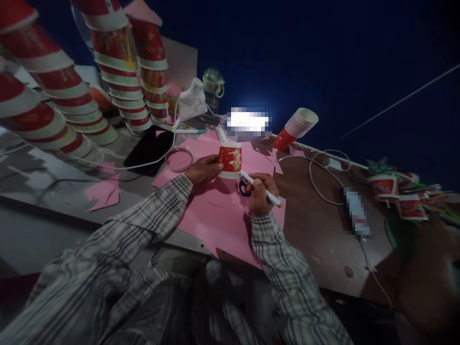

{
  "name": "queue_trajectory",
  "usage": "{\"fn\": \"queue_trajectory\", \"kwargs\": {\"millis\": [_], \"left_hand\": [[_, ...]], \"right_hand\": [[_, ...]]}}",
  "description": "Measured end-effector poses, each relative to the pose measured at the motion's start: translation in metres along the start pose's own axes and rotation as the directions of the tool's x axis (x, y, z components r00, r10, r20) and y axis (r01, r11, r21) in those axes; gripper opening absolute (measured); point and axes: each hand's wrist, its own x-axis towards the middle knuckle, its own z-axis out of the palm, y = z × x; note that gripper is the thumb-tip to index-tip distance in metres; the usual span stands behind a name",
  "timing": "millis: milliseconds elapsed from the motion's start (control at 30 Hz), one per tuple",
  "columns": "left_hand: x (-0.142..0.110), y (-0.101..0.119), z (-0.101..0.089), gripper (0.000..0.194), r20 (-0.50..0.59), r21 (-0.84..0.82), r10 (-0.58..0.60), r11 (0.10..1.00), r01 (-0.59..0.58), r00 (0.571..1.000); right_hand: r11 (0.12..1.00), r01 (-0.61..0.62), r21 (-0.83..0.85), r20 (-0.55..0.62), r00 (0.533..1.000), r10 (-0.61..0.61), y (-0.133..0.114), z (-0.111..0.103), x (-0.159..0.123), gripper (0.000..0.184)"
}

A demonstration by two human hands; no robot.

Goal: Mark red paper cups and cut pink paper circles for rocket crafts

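A red paper cup (230, 159) with a gold design and pale bands stands over pink paper sheets (212, 211) in front of me. The fingers of my left hand (204, 168) are closed on its left side. In my right hand (262, 191) I grip a white marker (271, 196) with an orange end. Its tip is at the cup's lower right edge; I cannot tell whether it touches. Beside my right fingers, a black loop (245, 188) like a scissors handle shows on the paper, partly hidden. A white tube-like thing (220, 133) lies just behind the cup.
Tall cup stacks (125, 76) stand at the left near a dark phone (149, 148) and a tape roll (178, 159). Behind are a bottle (212, 88) and nested cups (296, 127). A cable (316, 187) crosses the right side, near another person's blurred arm (427, 268).
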Motion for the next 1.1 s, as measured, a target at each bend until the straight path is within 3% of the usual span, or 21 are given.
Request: {"fn": "queue_trajectory", "kwargs": {"millis": [100, 267, 433, 567, 767, 967, 1100], "left_hand": [[-0.001, 0.002, 0.004, 0.046, -0.061, -0.066, -0.022, 0.998, 0.018, 0.998], [0.002, 0.004, 0.0, 0.047, -0.058, -0.009, -0.083, 0.997, 0.083, 0.995], [0.006, 0.0, -0.006, 0.044, -0.107, 0.036, -0.052, 0.998, 0.056, 0.993], [0.005, -0.002, -0.002, 0.045, -0.11, -0.02, -0.027, 0.999, 0.025, 0.994], [0.005, 0.0, -0.002, 0.04, -0.104, -0.031, -0.037, 0.999, 0.034, 0.994], [0.007, -0.004, -0.004, 0.042, -0.093, -0.021, -0.001, 1.0, -0.001, 0.996], [0.009, -0.008, -0.008, 0.044, -0.119, 0.031, 0.008, 1.0, -0.004, 0.993]], "right_hand": [[0.998, -0.021, 0.061, 0.026, 0.999, 0.019, -0.001, 0.001, -0.002, 0.03], [0.997, -0.059, 0.047, -0.069, 0.996, 0.062, 0.003, 0.0, 0.001, 0.031], [0.988, -0.104, 0.112, -0.012, 0.994, 0.106, 0.001, 0.001, 0.002, 0.033], [0.98, -0.109, 0.165, -0.088, 0.988, 0.125, 0.0, 0.001, 0.003, 0.031], [0.98, -0.135, 0.143, -0.026, 0.99, 0.14, 0.0, 0.003, 0.002, 0.032], [0.977, -0.135, 0.164, -0.1, 0.983, 0.153, 0.002, 0.004, 0.004, 0.034], [0.978, -0.172, 0.116, -0.051, 0.983, 0.178, 0.004, 0.003, 0.005, 0.038]]}}
